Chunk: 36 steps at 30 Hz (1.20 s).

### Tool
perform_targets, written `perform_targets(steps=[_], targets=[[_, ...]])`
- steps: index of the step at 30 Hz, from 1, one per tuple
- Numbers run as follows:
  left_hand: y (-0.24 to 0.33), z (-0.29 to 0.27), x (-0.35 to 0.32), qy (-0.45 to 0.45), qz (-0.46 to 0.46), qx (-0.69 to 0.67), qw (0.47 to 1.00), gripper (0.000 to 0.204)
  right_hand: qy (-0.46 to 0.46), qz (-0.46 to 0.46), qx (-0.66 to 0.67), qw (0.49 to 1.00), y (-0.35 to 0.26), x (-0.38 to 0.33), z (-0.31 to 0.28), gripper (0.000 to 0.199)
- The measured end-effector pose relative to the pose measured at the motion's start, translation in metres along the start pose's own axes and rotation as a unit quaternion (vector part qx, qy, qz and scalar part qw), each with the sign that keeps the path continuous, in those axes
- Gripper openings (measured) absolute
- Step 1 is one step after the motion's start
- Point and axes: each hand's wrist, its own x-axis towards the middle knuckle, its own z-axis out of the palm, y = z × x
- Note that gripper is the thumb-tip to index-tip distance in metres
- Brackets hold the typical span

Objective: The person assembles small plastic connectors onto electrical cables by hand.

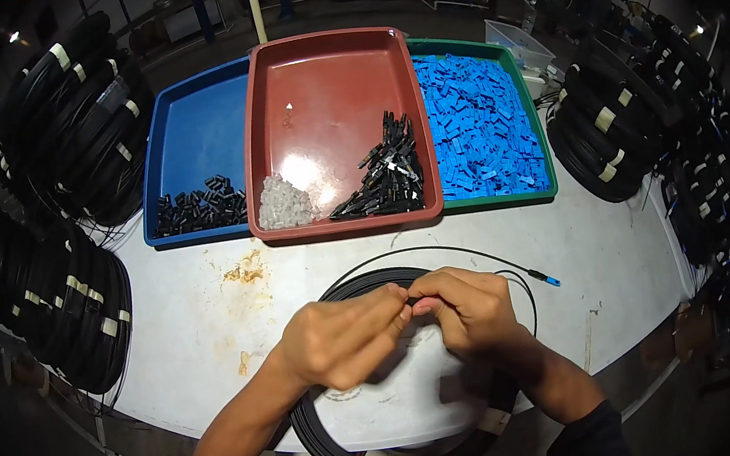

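My left hand (347, 340) and my right hand (469, 304) meet above a coil of black cable (315, 435), fingertips pinched together. Between them shows a sliver of a small black piece (412, 301); my fingers cover most of it, so its kind cannot be made out. A thin strand of the cable curves out from beside my right hand. Farther right, another cable end with a black and blue connector (548, 280) lies on the white table (191, 333).
Behind my hands stand a blue tray (199, 147) of black cylindrical pieces, a red tray (329, 82) with clear small parts and slim black parts, and a green tray (543, 158) full of blue pieces. Cable coils (83, 317) crowd the left; more coils (606, 134) stand right.
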Motion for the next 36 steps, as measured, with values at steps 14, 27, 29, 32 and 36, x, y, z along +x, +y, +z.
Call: perform_targets(steps=[14,27,29,32,36], targets=[[0.006,0.002,0.007,-0.012,0.0,0.003,1.0,0.01,0.018,-0.053,-0.069,0.996,0.002,-0.001,0.001,0.025],[0.007,0.002,0.006,-0.001,-0.416,-0.333,0.846,0.014,-0.059,-0.062,-0.191,0.978,-0.009,0.0,-0.005,0.022],[0.007,-0.001,0.005,-0.037,-0.262,-0.185,0.946,0.017,-0.036,-0.024,-0.111,0.993,0.001,-0.002,-0.002,0.021],[0.002,0.005,0.001,-0.028,-0.217,-0.158,0.963,0.02,0.011,0.002,-0.014,1.0,0.004,0.002,0.003,0.021],[0.0,0.008,-0.002,0.036,-0.373,-0.302,0.876,0.02,0.027,-0.039,-0.012,0.999,0.002,0.005,0.003,0.029]])
